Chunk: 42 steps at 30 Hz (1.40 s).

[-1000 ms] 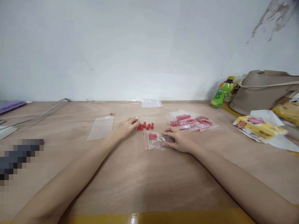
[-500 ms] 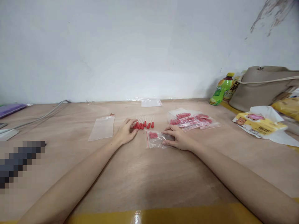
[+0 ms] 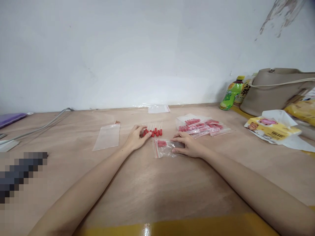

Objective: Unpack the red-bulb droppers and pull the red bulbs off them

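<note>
Several droppers with red bulbs (image 3: pixel 157 132) and thin clear stems lie in a row on the table, bulbs toward me. My left hand (image 3: pixel 136 137) is curled around the leftmost droppers, thumb in front of the bulbs and fingers behind, partly hiding them. A clear zip bag (image 3: pixel 167 151) with a red seal line lies just nearer to me, a few red-bulbed droppers inside. My right hand (image 3: pixel 188 146) grips its right side, thumb and fingers resting on the plastic. Behind that hand is a pile of filled zip bags (image 3: pixel 200 126), also with red bulbs.
A flat zip bag (image 3: pixel 107 136) lies left of my left hand, another bag (image 3: pixel 158 109) by the wall. Right: green bottle (image 3: pixel 231 93), grey-brown handbag (image 3: pixel 273 93) and tissue pack (image 3: pixel 275 129). Left: grey cable (image 3: pixel 46 124), purple item (image 3: pixel 11 119) and a pixelated dark shape (image 3: pixel 22 175).
My left hand has shifted slightly right, its thumb now in front of the left bulbs, and the droppers sit closer together. The right hand stays on the zip bag.
</note>
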### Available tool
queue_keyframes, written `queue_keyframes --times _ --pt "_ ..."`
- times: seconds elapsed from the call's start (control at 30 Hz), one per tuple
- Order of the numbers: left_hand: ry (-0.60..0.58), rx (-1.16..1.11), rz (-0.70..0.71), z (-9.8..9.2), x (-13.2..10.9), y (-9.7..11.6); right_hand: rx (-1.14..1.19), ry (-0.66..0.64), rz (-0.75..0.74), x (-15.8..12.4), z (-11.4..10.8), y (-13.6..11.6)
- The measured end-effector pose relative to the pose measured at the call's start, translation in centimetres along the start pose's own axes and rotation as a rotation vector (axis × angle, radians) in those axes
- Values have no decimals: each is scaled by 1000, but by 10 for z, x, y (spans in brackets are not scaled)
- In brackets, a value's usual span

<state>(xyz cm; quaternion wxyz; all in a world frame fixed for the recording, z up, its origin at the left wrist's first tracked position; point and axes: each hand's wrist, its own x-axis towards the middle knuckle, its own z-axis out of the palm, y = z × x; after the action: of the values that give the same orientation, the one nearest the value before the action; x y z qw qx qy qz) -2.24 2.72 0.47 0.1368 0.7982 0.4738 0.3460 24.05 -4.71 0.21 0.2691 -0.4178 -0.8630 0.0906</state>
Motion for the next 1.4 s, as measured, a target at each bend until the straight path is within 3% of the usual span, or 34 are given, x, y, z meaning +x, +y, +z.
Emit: queue_keyframes --times 0.2,0.4,0.57,0.7,0.83,0.97,1.07,1.17,1.4 --pt "81 -47 -32 6 8 1 1 23 3 -1 1 -1" --pt "228 -41 -187 -3 4 -6 0 25 -1 -1 0 -1" --pt "189 -37 -242 -8 0 -9 2 26 0 -1 2 1" --pt "133 -30 -229 -7 0 -8 -2 26 0 -1 3 1" --pt "178 0 -196 -9 -1 -6 -6 25 6 -1 2 -1" --pt "258 94 9 -12 -17 5 -9 61 -9 -2 2 -2" --pt "126 22 203 -10 -37 20 -11 94 -23 -2 4 -3" --pt "-32 -96 288 -6 -50 35 -25 94 -13 -1 7 -6" --pt "-262 -166 124 -6 -45 44 24 36 -56 2 8 -20"
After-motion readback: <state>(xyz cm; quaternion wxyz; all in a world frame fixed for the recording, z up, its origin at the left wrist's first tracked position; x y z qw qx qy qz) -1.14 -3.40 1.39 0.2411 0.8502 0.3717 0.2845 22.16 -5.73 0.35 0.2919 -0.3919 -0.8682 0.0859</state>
